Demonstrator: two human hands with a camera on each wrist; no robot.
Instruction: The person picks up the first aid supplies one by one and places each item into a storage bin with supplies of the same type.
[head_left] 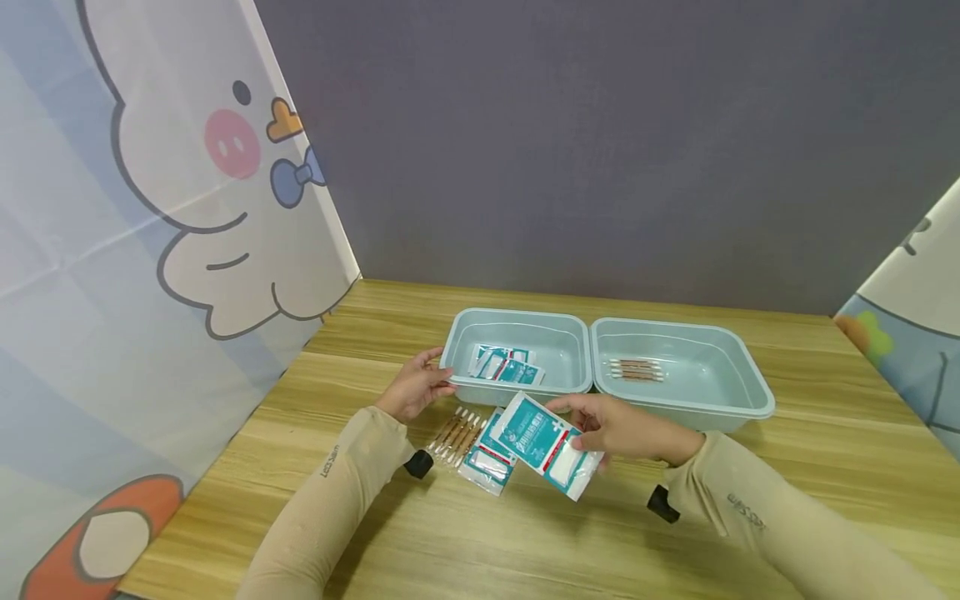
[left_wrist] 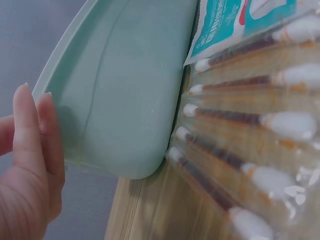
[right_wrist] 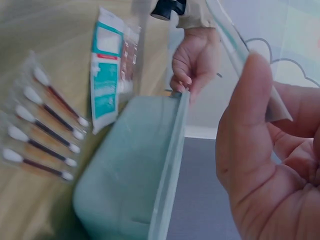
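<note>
Head view: the right hand [head_left: 618,427] pinches the held packet [head_left: 546,446] at its right side, above the table [head_left: 555,550], printed face showing. The left hand [head_left: 416,385] grips the left bin [head_left: 517,314] at its left end, apparently to steady it. Inside lie binned packets [head_left: 517,372]; the right bin [head_left: 675,323] has binned swabs [head_left: 636,370], seemingly separated by kind.

Left wrist view: table swabs [left_wrist: 225,120] lie in clear film, near side of the left bin.

Right wrist view: thumb and fingers clamp the held packet; a loose packet [right_wrist: 106,70] lies beyond, on the table.
</note>
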